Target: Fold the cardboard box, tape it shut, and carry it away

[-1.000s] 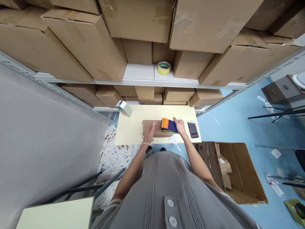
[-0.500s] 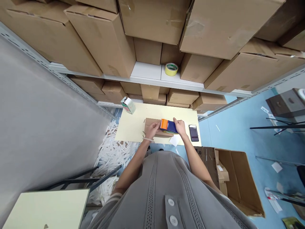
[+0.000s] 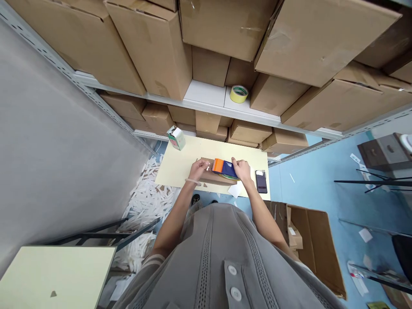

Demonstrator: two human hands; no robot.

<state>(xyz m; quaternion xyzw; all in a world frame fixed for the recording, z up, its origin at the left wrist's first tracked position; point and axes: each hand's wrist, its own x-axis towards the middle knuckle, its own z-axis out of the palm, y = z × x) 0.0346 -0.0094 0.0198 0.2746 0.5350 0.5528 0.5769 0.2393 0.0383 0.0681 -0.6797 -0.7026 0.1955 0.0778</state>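
Observation:
A flat brown cardboard piece (image 3: 217,177) lies on a pale yellow table (image 3: 180,165). My right hand (image 3: 243,170) is closed round a tape dispenser (image 3: 225,168) with an orange and blue body, resting on the cardboard. My left hand (image 3: 198,168) is at the cardboard's left end, fingers pinched together just left of the dispenser's orange end; what they pinch is too small to make out.
A dark phone (image 3: 261,181) and a white paper slip (image 3: 236,189) lie at the table's right. A small green-and-white carton (image 3: 176,137) stands at its back left. Shelves of cardboard boxes with a yellow tape roll (image 3: 238,93) rise behind. An open cardboard box (image 3: 317,244) stands on the blue floor at right; white paper strips (image 3: 143,201) litter the left.
My left hand moved from lying flat on the cardboard up to the dispenser's orange end and pinched there. The right hand stays on the dispenser. The view has shifted slightly.

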